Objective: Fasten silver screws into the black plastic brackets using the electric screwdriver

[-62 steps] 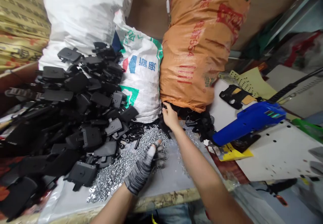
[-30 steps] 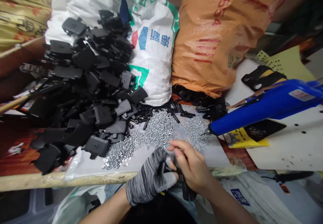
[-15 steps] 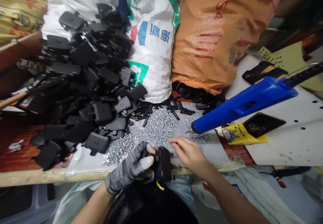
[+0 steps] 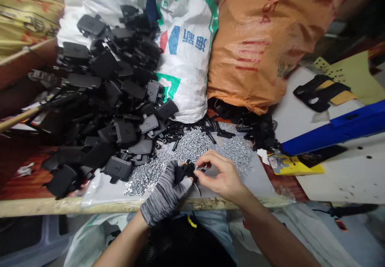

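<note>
Far left of the screw heap, yellow printed sacks above a dark board, then a sprawling mound of black plastic casings, slumped against a white woven sack behind the heap. Just left of the heap, a loose spread of silver washers. Right below the heap, near the wooden edge, a gray-gloved left hand, fingers curled closed around a small black piece, most of that piece hidden by the glove. Beside it, a bare right hand, half open, thumb and forefinger pinched together at the piece's right end, whether gripping or only touching impossible to tell. Behind the heap to the right, an orange sack. Farther right of the heap, a blue plastic tool, now shifted toward the frame's edge, above a yellow card. Small black piece lately up by the wooden edge, now lower, just in front of the heap.
</note>
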`<state>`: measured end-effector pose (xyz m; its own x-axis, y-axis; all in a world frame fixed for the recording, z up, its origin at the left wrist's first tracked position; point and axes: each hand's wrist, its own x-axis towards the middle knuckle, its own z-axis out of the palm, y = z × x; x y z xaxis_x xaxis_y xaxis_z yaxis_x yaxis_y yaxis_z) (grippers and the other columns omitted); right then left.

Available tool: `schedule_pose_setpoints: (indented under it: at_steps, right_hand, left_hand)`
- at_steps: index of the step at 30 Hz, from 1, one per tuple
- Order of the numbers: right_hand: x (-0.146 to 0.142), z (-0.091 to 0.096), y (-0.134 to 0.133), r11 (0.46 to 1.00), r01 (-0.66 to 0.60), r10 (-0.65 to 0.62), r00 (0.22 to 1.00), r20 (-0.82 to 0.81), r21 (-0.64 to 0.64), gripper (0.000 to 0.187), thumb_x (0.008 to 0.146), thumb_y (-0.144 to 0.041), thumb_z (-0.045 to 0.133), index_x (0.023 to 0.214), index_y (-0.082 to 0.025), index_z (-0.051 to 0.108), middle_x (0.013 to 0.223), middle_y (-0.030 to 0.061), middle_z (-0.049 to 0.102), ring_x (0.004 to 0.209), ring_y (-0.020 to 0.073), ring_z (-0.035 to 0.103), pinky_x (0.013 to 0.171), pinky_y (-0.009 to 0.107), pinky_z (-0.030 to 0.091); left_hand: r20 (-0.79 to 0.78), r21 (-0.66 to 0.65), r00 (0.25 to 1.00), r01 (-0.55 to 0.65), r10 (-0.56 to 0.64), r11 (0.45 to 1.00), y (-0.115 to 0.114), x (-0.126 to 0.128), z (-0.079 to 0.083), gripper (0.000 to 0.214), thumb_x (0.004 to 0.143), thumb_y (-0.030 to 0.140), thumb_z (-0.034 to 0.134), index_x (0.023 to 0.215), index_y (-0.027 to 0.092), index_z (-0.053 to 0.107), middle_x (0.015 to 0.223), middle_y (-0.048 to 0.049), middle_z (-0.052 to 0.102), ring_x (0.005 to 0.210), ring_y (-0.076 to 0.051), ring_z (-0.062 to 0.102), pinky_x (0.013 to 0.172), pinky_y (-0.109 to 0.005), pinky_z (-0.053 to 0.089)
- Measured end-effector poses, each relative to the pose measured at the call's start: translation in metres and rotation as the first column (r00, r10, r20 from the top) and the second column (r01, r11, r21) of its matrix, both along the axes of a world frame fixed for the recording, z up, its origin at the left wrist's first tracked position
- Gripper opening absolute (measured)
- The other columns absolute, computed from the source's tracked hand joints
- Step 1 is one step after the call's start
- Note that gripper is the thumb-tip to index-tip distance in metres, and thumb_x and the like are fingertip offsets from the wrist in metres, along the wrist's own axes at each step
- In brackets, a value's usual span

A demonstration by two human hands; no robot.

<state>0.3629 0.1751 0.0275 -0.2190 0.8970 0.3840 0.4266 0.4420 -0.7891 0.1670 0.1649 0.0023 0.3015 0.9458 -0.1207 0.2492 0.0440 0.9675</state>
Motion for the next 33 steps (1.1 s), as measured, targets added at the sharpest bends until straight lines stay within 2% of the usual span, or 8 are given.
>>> schedule_pose_setpoints:
  at_steps: [6,12,15,18,21,27,31,33]
  right_hand:
    - [-0.011,0.001,-0.002,0.979,-0.050,0.024,0.991,0.131,0.198,0.008,0.093,-0.013,0.063,0.092,-0.022,0.064,0.086,0.0026,0.068,0.086,0.0185,0.059,0.078,0.035,0.050]
    - [-0.014,0.001,-0.007,0.902,0.003,-0.141,0.947,0.289,0.432,0.014,0.090,-0.008,0.064,0.097,-0.020,0.064,0.085,0.0042,0.070,0.086,0.0210,0.059,0.078,0.039,0.047]
    - [-0.009,0.000,-0.007,0.944,-0.019,-0.045,0.981,0.188,0.330,0.012,0.090,-0.011,0.066,0.095,-0.022,0.066,0.088,0.0035,0.071,0.093,0.0216,0.061,0.084,0.040,0.049]
    - [-0.001,-0.003,-0.007,0.996,-0.077,0.080,0.996,-0.050,0.053,0.018,0.088,-0.020,0.072,0.105,-0.025,0.069,0.115,0.0072,0.069,0.112,0.0231,0.063,0.095,0.042,0.053]
    - [0.002,-0.006,-0.013,0.938,-0.317,0.286,0.937,-0.203,-0.139,0.029,0.091,-0.022,0.069,0.119,-0.028,0.069,0.129,0.0081,0.067,0.122,0.0230,0.062,0.104,0.045,0.051]
    - [-0.017,-0.016,-0.032,0.918,-0.383,0.333,0.885,-0.325,-0.104,0.027,0.091,-0.018,0.068,0.117,-0.027,0.072,0.113,0.0097,0.075,0.115,0.0247,0.065,0.100,0.049,0.053]
    - [-0.031,-0.022,-0.036,0.902,-0.412,0.355,0.878,-0.321,-0.131,0.025,0.087,-0.018,0.073,0.111,-0.027,0.075,0.106,0.0079,0.077,0.108,0.0240,0.066,0.095,0.046,0.055]
    - [-0.038,-0.023,-0.034,0.927,-0.355,0.290,0.880,-0.377,-0.117,0.022,0.089,-0.019,0.070,0.109,-0.027,0.075,0.105,0.0074,0.077,0.108,0.0237,0.066,0.097,0.047,0.054]
  left_hand:
    - [0.083,0.017,0.994,-0.066,0.065,0.998,-0.003,0.005,-0.003,0.034,0.090,0.036,0.061,0.116,0.017,0.053,0.116,-0.0100,0.065,0.109,-0.025,0.063,0.103,-0.043,0.047]
    - [0.089,0.053,0.993,-0.078,0.073,0.996,-0.004,0.008,-0.003,0.034,0.088,0.032,0.063,0.118,0.018,0.053,0.120,-0.0098,0.065,0.113,-0.025,0.062,0.109,-0.045,0.045]
    - [0.125,0.045,0.990,-0.066,0.060,0.997,-0.007,0.008,-0.002,0.036,0.088,0.031,0.064,0.119,0.018,0.053,0.121,-0.0101,0.064,0.114,-0.026,0.062,0.109,-0.045,0.045]
    - [0.153,0.049,0.988,0.003,-0.011,0.999,-0.012,-0.001,0.002,0.037,0.089,0.031,0.064,0.123,0.020,0.053,0.124,-0.0094,0.064,0.113,-0.026,0.062,0.106,-0.043,0.048]
    - [0.125,0.051,0.980,0.146,-0.152,0.988,-0.019,-0.016,0.005,0.042,0.087,0.031,0.068,0.126,0.023,0.056,0.126,-0.0077,0.066,0.114,-0.027,0.062,0.104,-0.042,0.051]
    - [0.128,-0.010,0.970,0.209,-0.206,0.978,-0.035,-0.042,0.006,0.044,0.091,0.030,0.064,0.133,0.023,0.055,0.137,-0.0095,0.062,0.127,-0.027,0.057,0.114,-0.046,0.043]
    - [0.072,-0.055,0.942,0.332,-0.328,0.942,-0.038,-0.050,0.013,0.041,0.090,0.033,0.066,0.129,0.025,0.059,0.126,-0.0070,0.068,0.115,-0.025,0.064,0.105,-0.041,0.051]
    - [0.073,-0.052,0.972,0.229,-0.225,0.972,-0.037,-0.049,0.017,0.038,0.091,0.036,0.065,0.127,0.025,0.060,0.125,-0.0067,0.068,0.115,-0.025,0.064,0.103,-0.039,0.052]
